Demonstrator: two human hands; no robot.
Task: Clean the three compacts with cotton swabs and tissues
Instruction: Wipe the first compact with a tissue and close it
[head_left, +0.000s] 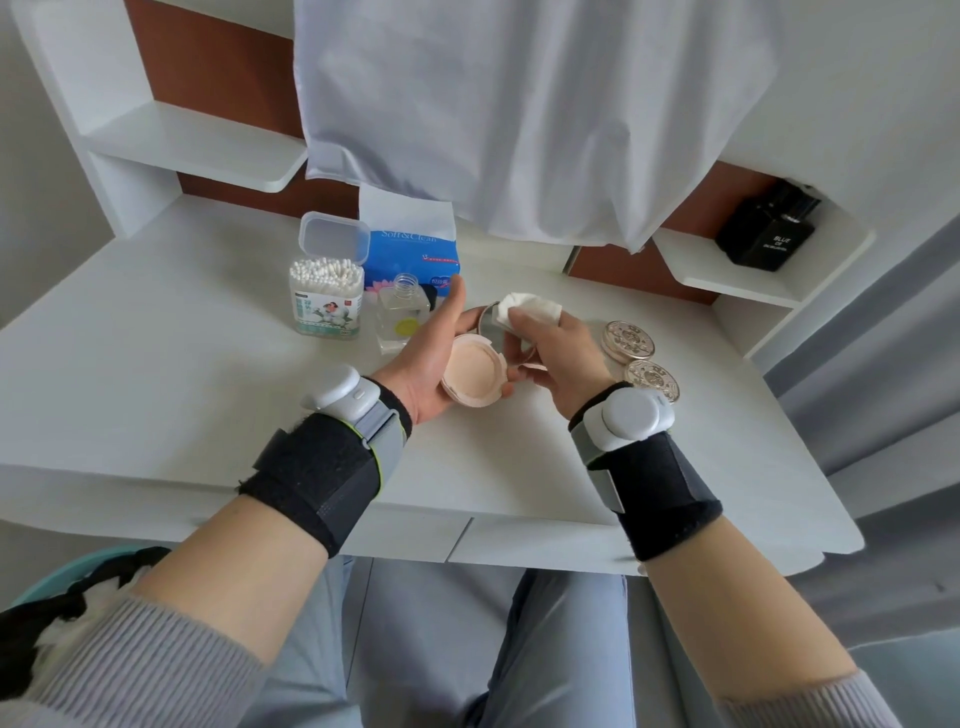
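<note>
The left hand (428, 364) cups the open compact (472, 376) from the left. Its fingers are curled round the base and its thumb reaches up beside the raised lid. The compact is held just above the counter (156, 364), near its middle. Its base faces up and shows a round peach pad. The lid stands up at the far side of the base.

The right hand (563, 353) pinches a crumpled white tissue (530, 309) between thumb and fingers and presses it against the inside of the lid. The rest of the lid is hidden behind the tissue and fingers.

To the right of the hands, a closed compact (628, 340) lies flat on the counter. A second closed compact (652, 380) lies just in front of it. Both are silver with embossed tops.

To the left of the hands stands a swab box (325, 299), its clear lid flipped back and the swabs upright inside. A blue tissue pack (410, 254) lies behind, with a sheet sticking up from it. A clear bottle (400, 317) stands uncapped between the box and the left hand.

A black bottle (769, 228) sits on a shelf (727, 270) at the far right. A white cloth (519, 104) hangs over the back of the counter.
</note>
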